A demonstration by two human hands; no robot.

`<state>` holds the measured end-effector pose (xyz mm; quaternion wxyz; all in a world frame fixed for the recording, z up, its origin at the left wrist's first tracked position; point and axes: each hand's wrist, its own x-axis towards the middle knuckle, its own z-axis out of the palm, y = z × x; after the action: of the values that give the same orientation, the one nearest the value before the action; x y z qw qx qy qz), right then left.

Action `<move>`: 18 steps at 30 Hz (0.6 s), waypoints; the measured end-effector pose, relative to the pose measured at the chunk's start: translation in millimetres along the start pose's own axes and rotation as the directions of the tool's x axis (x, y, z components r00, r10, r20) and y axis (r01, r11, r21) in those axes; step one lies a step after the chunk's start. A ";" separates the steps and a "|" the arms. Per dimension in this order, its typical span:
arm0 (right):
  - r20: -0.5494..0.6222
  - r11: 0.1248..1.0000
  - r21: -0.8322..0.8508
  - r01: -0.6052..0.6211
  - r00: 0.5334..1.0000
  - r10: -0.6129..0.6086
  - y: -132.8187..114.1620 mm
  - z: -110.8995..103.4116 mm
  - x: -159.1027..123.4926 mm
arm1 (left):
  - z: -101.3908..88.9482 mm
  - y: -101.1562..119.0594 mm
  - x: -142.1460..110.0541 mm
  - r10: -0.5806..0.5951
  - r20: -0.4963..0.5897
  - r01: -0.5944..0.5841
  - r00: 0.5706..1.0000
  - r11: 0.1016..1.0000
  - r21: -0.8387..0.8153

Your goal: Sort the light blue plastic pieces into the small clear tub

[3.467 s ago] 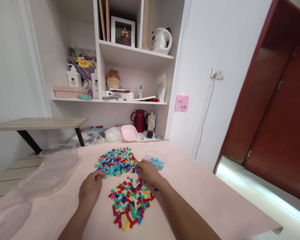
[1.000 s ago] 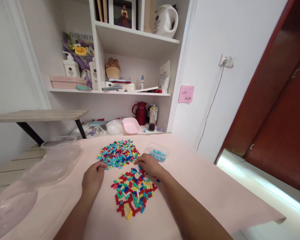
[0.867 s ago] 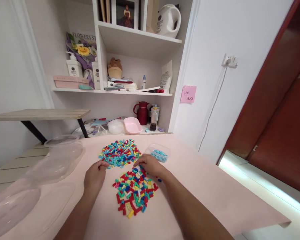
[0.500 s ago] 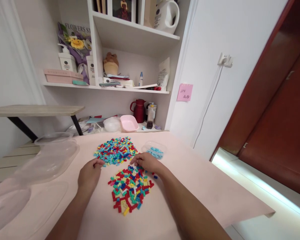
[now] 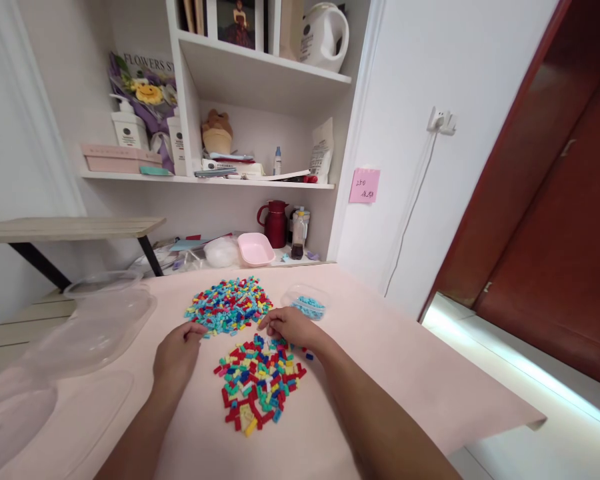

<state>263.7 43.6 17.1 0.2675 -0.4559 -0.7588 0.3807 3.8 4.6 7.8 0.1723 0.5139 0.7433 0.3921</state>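
Note:
Two heaps of small toy building bricks lie on the pink table cover. The far heap of bricks (image 5: 227,303) is largely light blue mixed with red and yellow. Nearer me, the other heap of bricks (image 5: 260,383) is mostly red, green, yellow and cream. My left hand (image 5: 177,350) rests at the left front edge of the far heap, fingers curled together; whatever they may hold is hidden. Between the heaps, at the top of the near one, my right hand (image 5: 293,327) has its fingers bent down toward the bricks. Behind it stands a clear tub (image 5: 307,301) with light blue bricks.
Clear plastic lids and containers (image 5: 95,327) lie along the left side of the table. A pink basin (image 5: 256,249), a red jug (image 5: 275,223) and a bottle of dark liquid (image 5: 299,237) stand at the back under the shelves. A wooden bench (image 5: 70,229) is at the left.
The camera view has shifted slightly. Both hands stay in nearly the same places, and the heaps look unchanged.

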 end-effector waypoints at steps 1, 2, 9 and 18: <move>-0.005 0.999 -0.048 0.019 1.000 -0.019 -1.8 -0.3 -0.9 | 0.3 -0.5 0.3 -0.001 0.000 0.001 1.000 1.000 0.002; -0.007 0.994 -0.103 0.043 0.999 -0.044 -3.5 -0.9 -1.7 | 0.8 -1.1 0.8 -0.001 0.001 0.001 1.000 1.000 0.002; 0.026 0.941 -0.307 0.144 0.989 -0.143 -5.6 -3.5 -4.2 | 4.5 -6.4 3.7 0.017 -0.003 -0.017 1.000 1.000 -0.005; 0.018 0.911 -0.332 0.244 0.967 -0.252 -9.1 0.6 -3.9 | 5.6 -10.4 5.6 0.027 -0.007 -0.027 1.000 0.999 -0.018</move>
<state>260.6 37.2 24.0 0.2428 -0.3992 -0.8601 0.2047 -1.3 10.2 -2.8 0.1690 0.5208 0.7334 0.4029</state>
